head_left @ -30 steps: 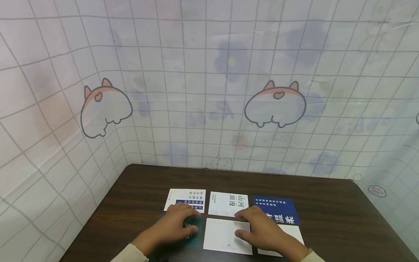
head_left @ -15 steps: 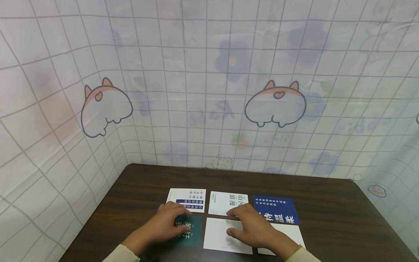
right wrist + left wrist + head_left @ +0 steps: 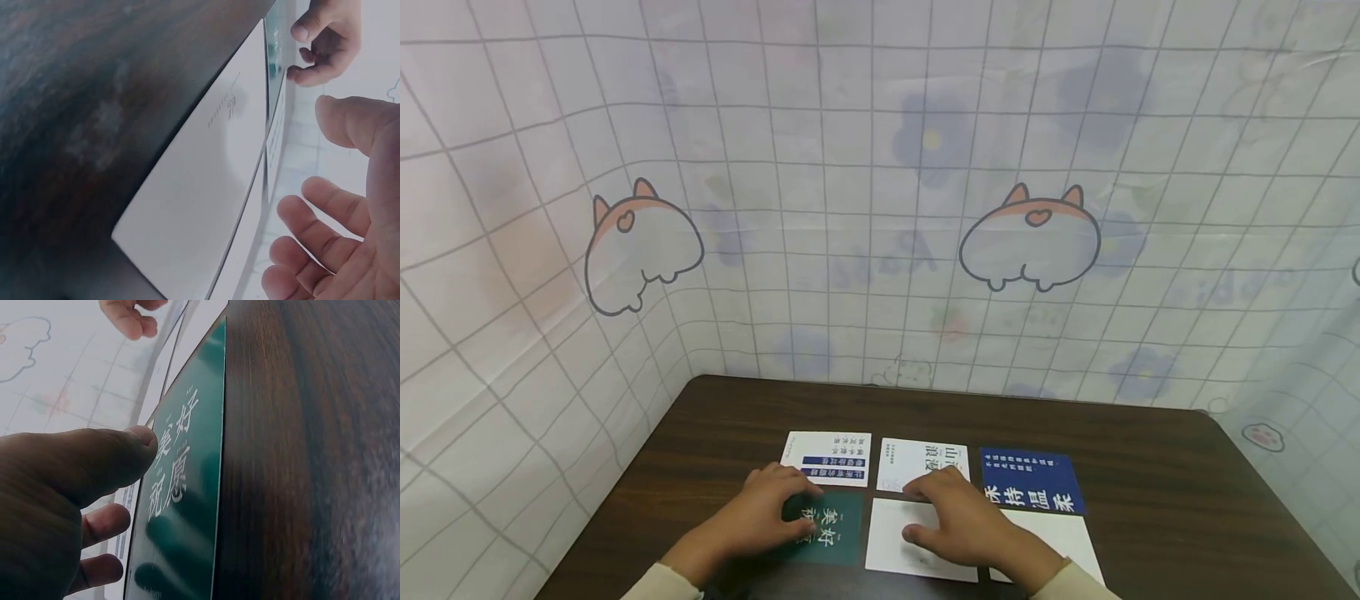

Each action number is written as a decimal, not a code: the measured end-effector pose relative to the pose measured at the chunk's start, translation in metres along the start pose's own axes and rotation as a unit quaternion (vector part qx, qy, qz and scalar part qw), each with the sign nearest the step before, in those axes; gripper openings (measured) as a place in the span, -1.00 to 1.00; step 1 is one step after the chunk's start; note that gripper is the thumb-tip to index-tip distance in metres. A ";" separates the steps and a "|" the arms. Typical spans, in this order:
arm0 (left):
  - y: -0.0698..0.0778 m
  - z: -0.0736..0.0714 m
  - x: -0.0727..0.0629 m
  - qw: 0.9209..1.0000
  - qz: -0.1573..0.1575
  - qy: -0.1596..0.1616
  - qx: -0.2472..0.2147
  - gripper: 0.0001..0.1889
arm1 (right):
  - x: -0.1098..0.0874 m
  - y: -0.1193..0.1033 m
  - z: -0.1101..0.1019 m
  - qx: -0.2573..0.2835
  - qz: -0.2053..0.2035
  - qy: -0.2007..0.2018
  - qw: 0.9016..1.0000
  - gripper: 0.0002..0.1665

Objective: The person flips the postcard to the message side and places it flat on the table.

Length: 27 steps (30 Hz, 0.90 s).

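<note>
I see left hand (image 3: 752, 512) | thumb and fingers apart, holding nothing, over glossy green postcard (image 3: 842, 542) || right hand (image 3: 962, 521) | likewise wide, above smooth white postcard (image 3: 901, 558) || both rectangles flat on wood-grain table (image 3: 1157, 500) || only left wrist view: dark finger-like reflections; only right wrist view: rows of tiny marks

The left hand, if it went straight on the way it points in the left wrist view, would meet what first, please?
Most likely the green card: in that view, the left hand points toward it. How much gap lies between them, if any, is hard to judge.
</note>
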<state>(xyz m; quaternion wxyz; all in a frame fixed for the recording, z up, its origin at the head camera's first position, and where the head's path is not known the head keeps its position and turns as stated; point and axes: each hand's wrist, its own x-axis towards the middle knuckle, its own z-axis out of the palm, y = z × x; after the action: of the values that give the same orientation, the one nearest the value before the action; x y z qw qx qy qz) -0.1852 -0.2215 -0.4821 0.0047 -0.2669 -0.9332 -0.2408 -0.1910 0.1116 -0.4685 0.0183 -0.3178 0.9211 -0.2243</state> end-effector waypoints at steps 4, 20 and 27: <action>-0.004 -0.001 -0.003 1.000 -0.010 -0.006 0.001 -0.62 | 0.002 -0.002 0.002 -0.002 0.002 -0.007 1.000 -0.44; -0.016 -0.007 -0.016 0.999 -0.045 -0.006 -0.003 -0.55 | 0.014 -0.012 0.009 0.003 -0.020 -0.005 1.000 -0.42; -0.017 -0.010 -0.019 0.998 -0.053 -0.011 -0.009 -0.55 | 0.018 -0.016 0.012 0.007 -0.010 -0.019 1.000 -0.37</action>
<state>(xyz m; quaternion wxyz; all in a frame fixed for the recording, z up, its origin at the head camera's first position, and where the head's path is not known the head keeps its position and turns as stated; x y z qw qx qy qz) -0.1782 -0.2481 -0.4834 -0.0203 -0.2193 -0.9439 -0.2460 -0.1937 0.0851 -0.4711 0.0362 -0.3315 0.9155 -0.2249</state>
